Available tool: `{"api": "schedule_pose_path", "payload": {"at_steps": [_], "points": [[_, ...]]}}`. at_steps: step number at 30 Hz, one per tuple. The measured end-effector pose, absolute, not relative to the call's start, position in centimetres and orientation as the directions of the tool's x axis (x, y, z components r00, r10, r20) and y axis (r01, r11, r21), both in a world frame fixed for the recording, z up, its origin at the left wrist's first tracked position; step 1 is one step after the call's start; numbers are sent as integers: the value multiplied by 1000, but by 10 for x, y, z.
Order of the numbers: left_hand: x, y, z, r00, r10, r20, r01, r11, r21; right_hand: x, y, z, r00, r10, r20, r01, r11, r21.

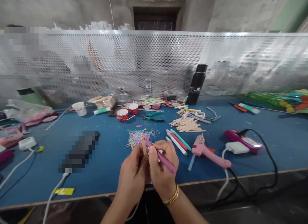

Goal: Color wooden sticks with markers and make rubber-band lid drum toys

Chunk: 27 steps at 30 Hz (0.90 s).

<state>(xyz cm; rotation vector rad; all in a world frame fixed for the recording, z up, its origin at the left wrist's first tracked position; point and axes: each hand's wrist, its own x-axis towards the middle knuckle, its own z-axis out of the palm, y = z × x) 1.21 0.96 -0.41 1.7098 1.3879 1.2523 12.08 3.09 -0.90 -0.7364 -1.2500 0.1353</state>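
Observation:
Near the table's front edge, my left hand point(134, 168) pinches a flat wooden craft stick point(144, 147) that points away from me. Beside it, my right hand point(165, 166) grips a purple marker point(166, 161), its tip close to the upper end of the stick. Whether the tip touches the wood I cannot tell. Just beyond both hands lies a pile of small colourful plastic clips point(138, 135). To the right of it are several more markers point(178, 141), and behind those a heap of loose craft sticks point(186, 124).
A pink glue gun point(210, 155) with cords lies at right, near a purple power strip point(243, 142). Green-handled pliers point(154, 116) and red tape rolls point(122, 115) sit farther back. A black bottle point(197, 84) stands by the perforated metal screen point(154, 57). A phone point(80, 151) charges at left.

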Motion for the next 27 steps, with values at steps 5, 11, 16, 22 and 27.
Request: {"api": "schedule_pose_path", "payload": {"at_steps": [5, 11, 16, 22, 27], "points": [[12, 10, -4, 12, 955, 298, 388, -279, 879, 121, 31, -11, 327, 488, 809, 275, 770, -576], [14, 9, -3, 14, 951, 309, 378, -291, 879, 121, 31, -12, 299, 490, 819, 269, 780, -565], [14, 9, -2, 3, 951, 309, 385, -286, 878, 121, 30, -11, 327, 491, 808, 292, 760, -580], [15, 8, -1, 7, 950, 312, 385, -290, 876, 121, 31, -11, 332, 481, 811, 287, 768, -573], [15, 8, -1, 9, 951, 309, 390, -288, 875, 121, 31, -12, 317, 483, 816, 275, 777, -567]]}}
